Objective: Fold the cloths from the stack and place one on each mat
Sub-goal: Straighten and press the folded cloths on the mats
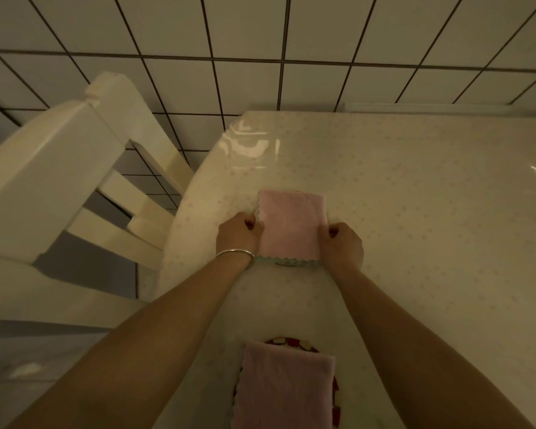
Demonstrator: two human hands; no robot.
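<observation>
Head view looks down on our two hands at a folded pink cloth [291, 226] lying on the bench [430, 196]. Our left hand [237, 235] holds the cloth's left edge with curled fingers, and our right hand [342, 243] holds the right edge the same way. A pale scalloped trim runs along the cloth's near edge, and a thin sliver of something round shows just beneath it; we cannot tell whether that is a mat. A silver bangle [234, 253] circles the left wrist.

Nearer to us, between the forearms, a second folded pink cloth [285, 388] lies on a round mat [291, 340] with a red and white border. This cloth covers most of the mat, and the bottom edge of the view cuts both off.

The bench wears a glossy pale covering with faint pink dots. No container or readable writing shows on it. A cream wooden chair [59, 187] stands at the left, over a floor of pale tiles [260, 32] with dark grout
</observation>
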